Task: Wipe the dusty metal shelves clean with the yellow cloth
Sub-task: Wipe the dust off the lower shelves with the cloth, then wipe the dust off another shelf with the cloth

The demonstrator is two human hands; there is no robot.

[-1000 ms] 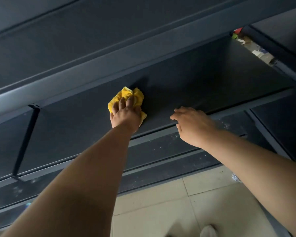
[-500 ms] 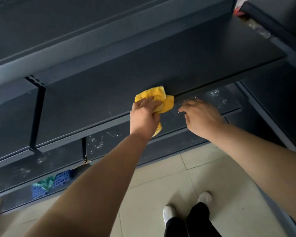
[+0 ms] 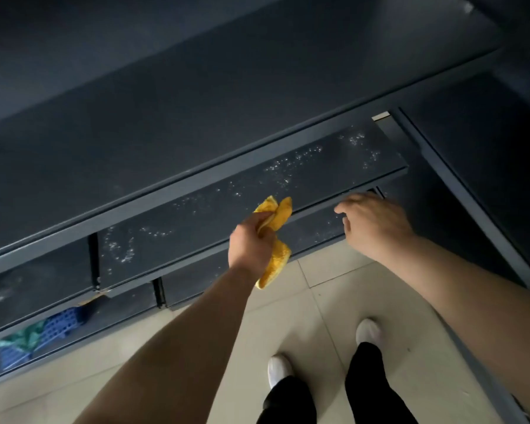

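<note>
Dusty shelf [image 3: 196, 218]; left hand [image 3: 251, 243] half-hides yellow cloth [image 3: 280, 210].

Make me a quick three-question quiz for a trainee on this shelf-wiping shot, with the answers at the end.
1. True or false: the right hand holds the yellow cloth.
2. Where do the white dust specks show most? A: on the floor tiles. B: on the shelf just beyond the cloth. C: on the person's shoes.
3. What colour is the plastic basket low on the left of the view?

Key: 1. False, the left hand grips it. 2. B. 3. Blue.
</note>
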